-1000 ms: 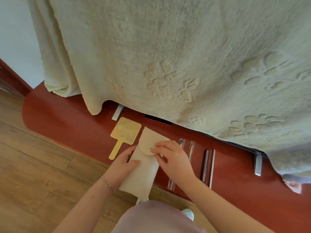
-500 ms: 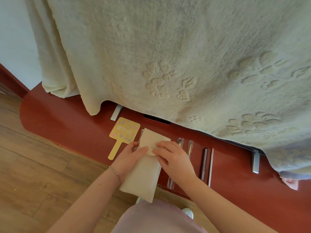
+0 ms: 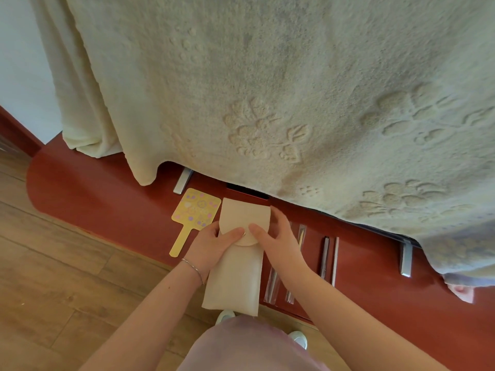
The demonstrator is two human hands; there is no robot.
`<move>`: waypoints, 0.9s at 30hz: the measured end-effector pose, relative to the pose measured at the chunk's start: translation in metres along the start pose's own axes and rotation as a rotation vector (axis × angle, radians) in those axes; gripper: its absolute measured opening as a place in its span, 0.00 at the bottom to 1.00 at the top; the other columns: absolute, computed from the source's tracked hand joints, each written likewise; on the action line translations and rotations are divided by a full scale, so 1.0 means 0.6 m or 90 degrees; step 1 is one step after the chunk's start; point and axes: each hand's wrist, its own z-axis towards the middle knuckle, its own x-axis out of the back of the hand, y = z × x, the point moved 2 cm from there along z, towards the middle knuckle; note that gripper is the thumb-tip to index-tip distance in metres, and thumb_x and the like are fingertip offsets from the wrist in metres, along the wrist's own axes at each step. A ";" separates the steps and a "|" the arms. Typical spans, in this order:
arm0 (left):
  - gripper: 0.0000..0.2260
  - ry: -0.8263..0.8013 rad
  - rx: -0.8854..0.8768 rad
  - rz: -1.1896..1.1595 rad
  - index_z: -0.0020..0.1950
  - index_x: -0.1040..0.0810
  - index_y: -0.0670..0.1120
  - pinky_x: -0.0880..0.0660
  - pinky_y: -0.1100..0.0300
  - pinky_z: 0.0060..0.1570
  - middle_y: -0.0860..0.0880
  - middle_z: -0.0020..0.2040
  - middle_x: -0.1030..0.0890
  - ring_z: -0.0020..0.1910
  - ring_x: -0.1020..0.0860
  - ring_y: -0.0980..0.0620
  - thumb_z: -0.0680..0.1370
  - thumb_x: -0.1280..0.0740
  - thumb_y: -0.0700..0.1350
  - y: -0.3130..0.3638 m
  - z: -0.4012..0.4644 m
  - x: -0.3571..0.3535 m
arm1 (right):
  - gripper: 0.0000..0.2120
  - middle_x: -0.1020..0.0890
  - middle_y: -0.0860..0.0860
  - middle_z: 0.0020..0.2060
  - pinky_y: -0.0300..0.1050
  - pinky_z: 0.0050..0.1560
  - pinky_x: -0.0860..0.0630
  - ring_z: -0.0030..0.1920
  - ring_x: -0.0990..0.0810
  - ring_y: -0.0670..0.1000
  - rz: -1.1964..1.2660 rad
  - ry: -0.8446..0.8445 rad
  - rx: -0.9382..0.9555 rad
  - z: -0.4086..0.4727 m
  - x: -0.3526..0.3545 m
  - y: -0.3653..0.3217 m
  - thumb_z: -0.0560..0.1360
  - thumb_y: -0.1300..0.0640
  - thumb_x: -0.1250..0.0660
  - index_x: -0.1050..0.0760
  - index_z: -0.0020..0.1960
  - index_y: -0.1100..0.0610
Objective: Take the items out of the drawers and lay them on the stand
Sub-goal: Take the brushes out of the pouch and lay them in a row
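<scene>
At the left of the frame is the wooden floor [image 3: 53, 277], and above it the rounded end of the red stand [image 3: 101, 204]. A large cream blanket [image 3: 267, 89] hangs over the upper part of the frame and covers the back of the stand. A yellow paddle-shaped card [image 3: 197, 210] lies flat on the stand, just left of centre. Next to it, at lower centre, both hands hold a beige pouch [image 3: 235, 277] above the front edge of the stand. The left hand [image 3: 211, 245], with a thin bracelet [image 3: 193, 269] on the wrist, grips the left side of the pouch, its thumb pressing on the round flap. The right hand [image 3: 278, 242] holds the right side, its fingers curled behind the edge and the thumb on the flap. To the right, several thin sticks [image 3: 329, 261] lie on the stand, some in clear sleeves. A metal handle [image 3: 405, 258] shows at the far right.
</scene>
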 end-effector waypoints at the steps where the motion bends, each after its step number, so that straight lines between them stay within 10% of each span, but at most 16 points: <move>1: 0.07 0.003 -0.011 0.004 0.49 0.21 0.48 0.21 0.57 0.40 0.48 0.45 0.16 0.43 0.18 0.50 0.72 0.29 0.47 0.001 0.000 -0.003 | 0.20 0.21 0.44 0.54 0.38 0.50 0.23 0.52 0.21 0.42 0.017 -0.025 -0.042 0.002 -0.003 0.002 0.73 0.52 0.31 0.33 0.63 0.47; 27: 0.15 0.017 -0.096 0.093 0.57 0.26 0.52 0.24 0.66 0.41 0.55 0.51 0.20 0.48 0.20 0.58 0.72 0.30 0.51 -0.019 0.012 -0.026 | 0.14 0.18 0.49 0.51 0.52 0.56 0.22 0.51 0.19 0.50 0.005 -0.004 -0.110 0.028 0.010 0.038 0.75 0.54 0.33 0.25 0.59 0.54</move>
